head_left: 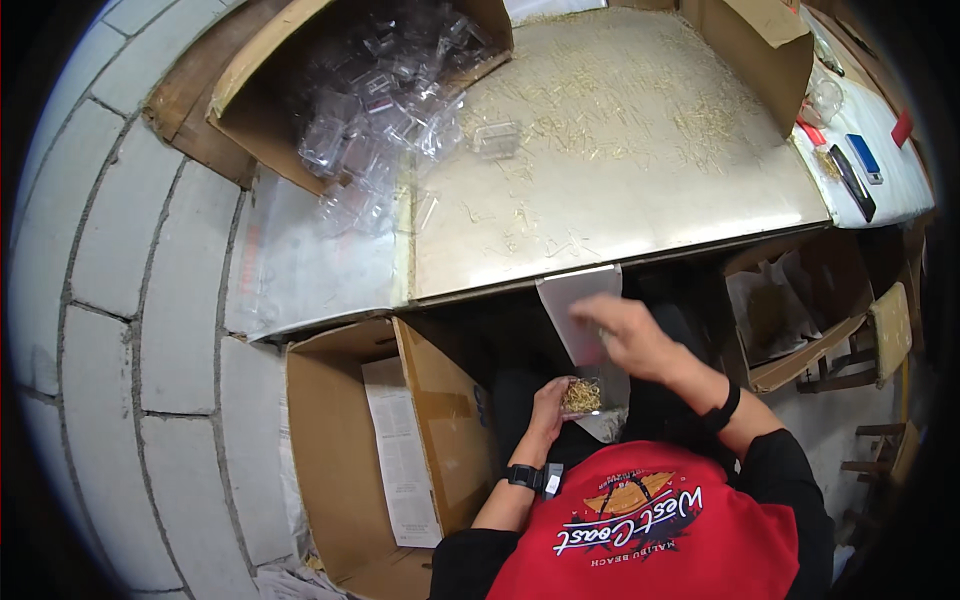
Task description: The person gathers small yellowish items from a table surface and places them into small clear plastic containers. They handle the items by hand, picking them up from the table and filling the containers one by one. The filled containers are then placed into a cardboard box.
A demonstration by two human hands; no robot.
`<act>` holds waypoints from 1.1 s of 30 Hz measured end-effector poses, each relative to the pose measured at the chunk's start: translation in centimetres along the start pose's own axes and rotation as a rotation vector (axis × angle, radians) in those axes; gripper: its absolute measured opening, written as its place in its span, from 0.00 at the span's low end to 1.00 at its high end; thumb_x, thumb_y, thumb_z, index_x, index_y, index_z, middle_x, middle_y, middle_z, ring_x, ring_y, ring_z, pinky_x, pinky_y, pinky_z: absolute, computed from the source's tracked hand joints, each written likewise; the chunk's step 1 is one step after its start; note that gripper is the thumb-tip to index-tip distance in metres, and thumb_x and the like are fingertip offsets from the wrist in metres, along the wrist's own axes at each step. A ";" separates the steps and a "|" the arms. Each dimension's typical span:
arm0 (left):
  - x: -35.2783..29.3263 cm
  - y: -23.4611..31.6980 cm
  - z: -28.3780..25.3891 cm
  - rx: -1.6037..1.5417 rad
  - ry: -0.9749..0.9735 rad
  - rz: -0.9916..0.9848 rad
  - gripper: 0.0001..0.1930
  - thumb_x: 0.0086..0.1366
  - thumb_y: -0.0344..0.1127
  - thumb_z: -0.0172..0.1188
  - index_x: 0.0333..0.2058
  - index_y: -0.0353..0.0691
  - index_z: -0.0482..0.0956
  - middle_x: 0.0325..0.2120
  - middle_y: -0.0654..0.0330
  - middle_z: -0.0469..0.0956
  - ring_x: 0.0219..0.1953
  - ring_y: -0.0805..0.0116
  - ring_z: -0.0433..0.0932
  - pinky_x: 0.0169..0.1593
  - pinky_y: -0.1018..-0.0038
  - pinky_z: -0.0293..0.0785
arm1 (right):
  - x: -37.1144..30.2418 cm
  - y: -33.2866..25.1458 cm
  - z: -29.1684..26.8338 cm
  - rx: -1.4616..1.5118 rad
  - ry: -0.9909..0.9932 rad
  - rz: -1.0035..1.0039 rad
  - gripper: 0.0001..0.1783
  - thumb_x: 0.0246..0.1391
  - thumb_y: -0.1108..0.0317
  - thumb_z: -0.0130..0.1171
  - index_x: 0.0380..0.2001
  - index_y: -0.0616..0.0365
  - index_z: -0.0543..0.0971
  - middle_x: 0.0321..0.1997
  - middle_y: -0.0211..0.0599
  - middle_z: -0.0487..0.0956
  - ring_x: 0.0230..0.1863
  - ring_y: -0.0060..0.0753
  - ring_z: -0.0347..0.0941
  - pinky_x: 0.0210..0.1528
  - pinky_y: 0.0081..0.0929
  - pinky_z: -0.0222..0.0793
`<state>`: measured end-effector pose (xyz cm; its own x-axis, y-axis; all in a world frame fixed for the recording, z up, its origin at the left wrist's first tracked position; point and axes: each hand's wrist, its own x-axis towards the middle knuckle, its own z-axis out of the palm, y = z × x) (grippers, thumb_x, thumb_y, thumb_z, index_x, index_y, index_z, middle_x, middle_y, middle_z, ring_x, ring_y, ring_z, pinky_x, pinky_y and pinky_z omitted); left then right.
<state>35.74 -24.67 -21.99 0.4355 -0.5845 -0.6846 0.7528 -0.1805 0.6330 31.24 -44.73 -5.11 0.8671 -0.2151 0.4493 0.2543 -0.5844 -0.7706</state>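
Low in front of my body, my left hand (547,407) is closed around a small clear plastic box (596,411). Thin gold-coloured metal pieces (580,394), like pins, fill it; their exact kind is too small to tell. Above and to the right is my right hand (632,338), blurred by motion, in front of a white panel (580,300) at the table's front edge. Whether its fingers hold anything does not show. More gold-coloured pieces (575,125) lie scattered over the table (640,215), and a clear plastic box (496,140) sits among them.
A cardboard box (262,75) at the back left spills many clear plastic boxes (375,130). An open carton (330,450) stands below the table on the left, another (795,300) on the right. A black stapler (852,184) and a blue box (865,158) lie far right.
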 end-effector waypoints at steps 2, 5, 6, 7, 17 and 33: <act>0.2 0.2 -0.7 -0.133 -0.024 0.024 0.17 0.69 0.41 0.42 0.40 0.32 0.73 0.33 0.54 0.79 0.33 0.63 0.80 0.38 0.66 0.79 | 4.7 0.5 -0.5 -0.126 0.099 -0.035 0.17 0.44 0.82 0.51 0.41 0.64 0.75 0.41 0.50 0.76 0.43 0.52 0.74 0.44 0.36 0.72; 1.1 0.7 -0.5 -0.231 -0.046 0.042 0.17 0.70 0.41 0.42 0.40 0.32 0.73 0.33 0.54 0.78 0.34 0.64 0.80 0.38 0.67 0.78 | 10.3 2.6 2.3 -0.371 0.167 -0.091 0.13 0.49 0.68 0.57 0.41 0.54 0.77 0.52 0.39 0.72 0.58 0.44 0.65 0.55 0.39 0.64; 1.8 0.5 0.2 -0.192 -0.048 0.070 0.16 0.69 0.40 0.43 0.40 0.32 0.73 0.34 0.55 0.78 0.33 0.65 0.80 0.39 0.68 0.78 | 10.9 3.5 2.7 -0.481 0.102 -0.140 0.14 0.50 0.67 0.56 0.41 0.53 0.77 0.53 0.38 0.72 0.59 0.43 0.64 0.56 0.39 0.63; 2.5 0.5 0.8 -0.153 -0.043 0.100 0.14 0.69 0.38 0.44 0.40 0.32 0.73 0.34 0.55 0.77 0.33 0.65 0.80 0.39 0.69 0.78 | 11.4 4.3 3.3 -0.585 0.036 -0.190 0.14 0.50 0.66 0.56 0.42 0.51 0.77 0.54 0.37 0.71 0.60 0.43 0.63 0.57 0.39 0.62; 2.0 2.1 3.0 -0.167 -0.138 0.069 0.14 0.66 0.39 0.46 0.43 0.36 0.73 0.34 0.56 0.78 0.32 0.66 0.80 0.28 0.67 0.80 | 8.7 6.2 -2.0 -0.150 -0.181 -0.004 0.21 0.53 0.59 0.57 0.51 0.52 0.74 0.56 0.40 0.72 0.62 0.45 0.62 0.61 0.37 0.60; 1.5 1.2 2.7 -0.195 -0.174 0.076 0.15 0.68 0.37 0.43 0.45 0.34 0.72 0.36 0.57 0.77 0.38 0.68 0.79 0.43 0.71 0.77 | -5.3 0.3 -2.4 -0.139 -0.089 0.080 0.15 0.44 0.79 0.59 0.39 0.61 0.77 0.37 0.45 0.79 0.40 0.47 0.76 0.41 0.34 0.73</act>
<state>35.94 -27.90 -21.31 0.4158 -0.7207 -0.5547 0.8092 0.0149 0.5873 25.72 -45.64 -6.64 0.9183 -0.1984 0.3427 0.1268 -0.6724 -0.7292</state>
